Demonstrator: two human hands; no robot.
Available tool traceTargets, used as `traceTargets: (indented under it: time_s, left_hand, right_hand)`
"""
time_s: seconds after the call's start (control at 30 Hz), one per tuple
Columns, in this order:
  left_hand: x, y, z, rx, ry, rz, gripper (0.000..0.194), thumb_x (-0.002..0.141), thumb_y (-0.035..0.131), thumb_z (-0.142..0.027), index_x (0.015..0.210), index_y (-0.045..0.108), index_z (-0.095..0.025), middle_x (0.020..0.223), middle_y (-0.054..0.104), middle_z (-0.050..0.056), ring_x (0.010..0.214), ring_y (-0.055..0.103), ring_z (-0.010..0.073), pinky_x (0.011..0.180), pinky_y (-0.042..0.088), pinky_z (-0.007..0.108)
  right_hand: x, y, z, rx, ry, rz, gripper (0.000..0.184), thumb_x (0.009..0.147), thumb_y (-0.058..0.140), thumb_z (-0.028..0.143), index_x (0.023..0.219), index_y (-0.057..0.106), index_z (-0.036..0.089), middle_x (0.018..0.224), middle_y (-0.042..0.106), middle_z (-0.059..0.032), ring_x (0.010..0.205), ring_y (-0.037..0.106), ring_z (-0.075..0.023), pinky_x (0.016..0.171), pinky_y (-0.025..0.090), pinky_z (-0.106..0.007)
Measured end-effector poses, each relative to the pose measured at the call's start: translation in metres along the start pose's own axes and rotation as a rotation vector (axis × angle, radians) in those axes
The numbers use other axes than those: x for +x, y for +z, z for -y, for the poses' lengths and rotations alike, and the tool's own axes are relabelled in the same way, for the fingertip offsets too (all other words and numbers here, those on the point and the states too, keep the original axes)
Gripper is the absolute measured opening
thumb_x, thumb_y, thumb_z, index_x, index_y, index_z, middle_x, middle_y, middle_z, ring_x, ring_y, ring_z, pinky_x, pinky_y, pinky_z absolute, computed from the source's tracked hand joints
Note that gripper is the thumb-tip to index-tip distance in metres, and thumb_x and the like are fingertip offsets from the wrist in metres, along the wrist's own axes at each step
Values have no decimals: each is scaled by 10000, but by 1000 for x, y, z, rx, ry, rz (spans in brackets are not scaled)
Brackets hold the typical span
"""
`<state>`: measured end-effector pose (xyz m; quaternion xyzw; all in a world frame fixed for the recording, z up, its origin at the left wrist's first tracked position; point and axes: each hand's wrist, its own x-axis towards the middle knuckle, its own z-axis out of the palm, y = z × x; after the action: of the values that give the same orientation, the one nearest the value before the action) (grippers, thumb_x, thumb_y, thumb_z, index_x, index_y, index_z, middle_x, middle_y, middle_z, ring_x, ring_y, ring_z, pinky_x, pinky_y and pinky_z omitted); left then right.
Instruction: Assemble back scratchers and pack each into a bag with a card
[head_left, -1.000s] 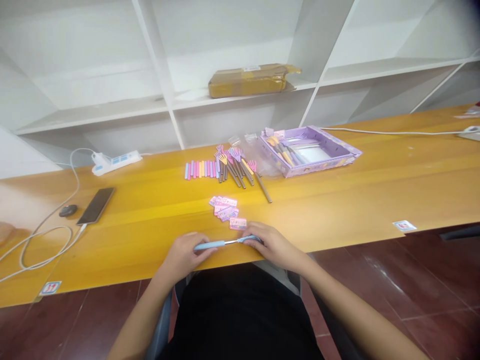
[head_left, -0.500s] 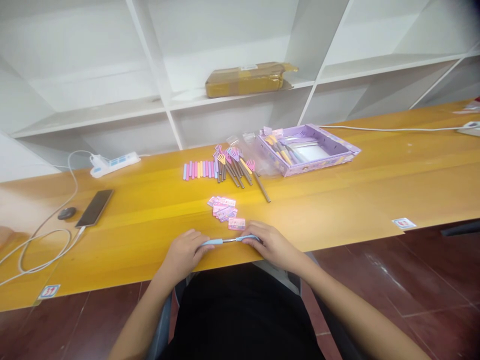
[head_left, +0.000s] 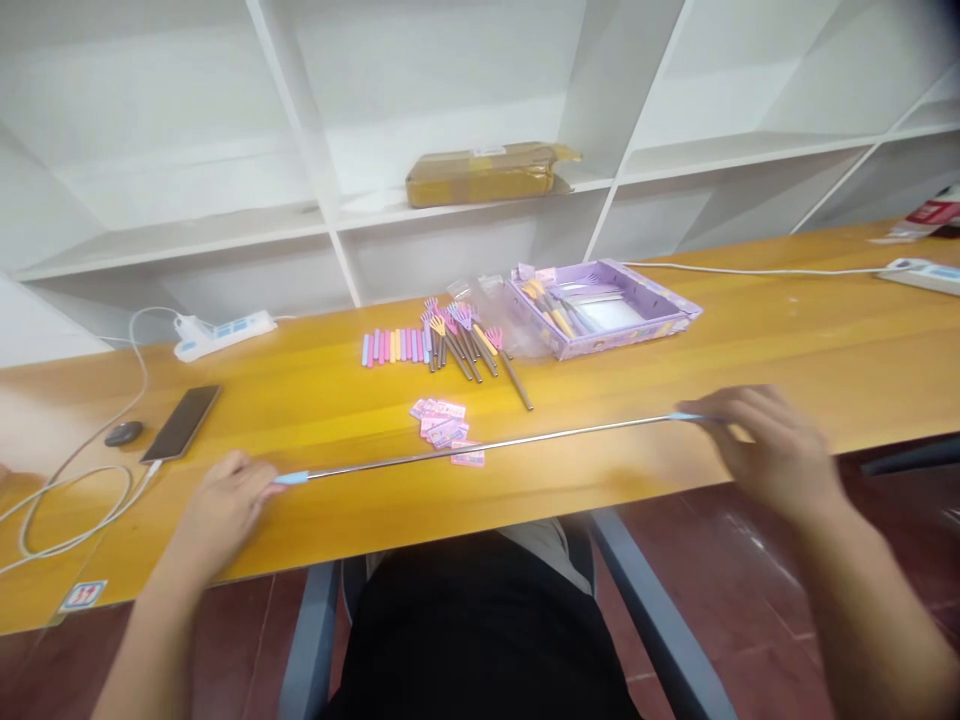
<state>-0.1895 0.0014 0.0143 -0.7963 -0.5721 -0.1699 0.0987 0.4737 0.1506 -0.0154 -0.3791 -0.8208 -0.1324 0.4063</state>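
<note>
A telescopic back scratcher [head_left: 525, 440] with a long thin metal rod stretches between my hands above the table. My left hand [head_left: 229, 510] is closed on its light blue handle end. At the other light blue end, my right hand [head_left: 772, 450] is closed too, slightly blurred and hiding most of that tip. Beneath the rod lies a small pile of pink and purple printed cards [head_left: 442, 425]. Farther back are several hand-shaped back scratchers [head_left: 469, 340] with dark rods, beside a row of coloured sleeves [head_left: 395, 346].
A purple open box [head_left: 637, 335] holding more scratchers stands behind, by clear plastic bags [head_left: 517, 325]. On the left are a phone [head_left: 182, 422], a black mouse-like object [head_left: 124, 433], cables and a power strip [head_left: 225, 333]. A taped carton [head_left: 484, 178] sits on the white shelf.
My hands have moved far apart, left hand to the left and right hand to the right. The back scratcher's rod has extended from short to long.
</note>
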Motion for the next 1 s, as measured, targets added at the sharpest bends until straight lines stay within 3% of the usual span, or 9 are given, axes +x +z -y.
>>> traceTargets:
  time_s: [0.07,0.13,0.3,0.4,0.53,0.73,1.0]
  left_hand:
    - [-12,-2,15,-33,-8,20,597,1142,365,-624,752,612,-245,687,565,32,735,504,255,695,395,367]
    - [-17,8,15,-61,-29,74,608,1132,368,-661,751,603,-248,706,584,28,751,534,257,709,410,365]
    - [-12,42,-3,-136,-179,120,521,1128,414,-643,875,653,-256,849,685,29,862,629,269,805,471,368]
    - [-11,49,-4,-183,-315,119,474,1116,454,-630,914,657,-253,900,707,33,913,661,274,834,480,368]
    - [-12,48,-5,-203,-402,151,468,1088,489,-633,865,651,-255,866,691,30,895,656,274,807,472,360]
    - [-11,46,-12,-200,-448,127,460,1075,494,-632,867,654,-255,852,677,32,876,649,270,788,465,355]
    - [-18,38,-14,-230,-349,97,338,1081,487,-491,869,602,-255,814,639,7,756,629,227,720,475,329]
  right_hand:
    - [-19,-17,-27,-75,58,-15,91,1064,700,295,1028,783,293,918,795,-73,887,702,-253,888,527,-391]
    - [-36,-18,-38,-101,144,16,132,1077,668,347,1022,780,303,931,793,-79,888,710,-263,874,534,-395]
    - [-61,18,-35,-33,310,95,249,1083,602,460,1036,756,271,1003,791,-111,961,732,-284,884,553,-412]
    - [-64,36,-31,72,383,75,303,1070,618,508,1007,770,254,1010,797,-101,949,751,-260,850,577,-384]
    - [-63,43,-27,126,462,7,252,1044,687,470,975,798,255,1022,808,-97,918,768,-235,760,582,-344]
    - [-65,42,-26,141,521,22,267,1022,693,506,972,801,267,1028,810,-107,920,771,-254,786,581,-371]
    - [-66,38,-42,98,435,104,249,1040,614,476,1031,758,273,1057,797,-113,994,769,-285,852,586,-402]
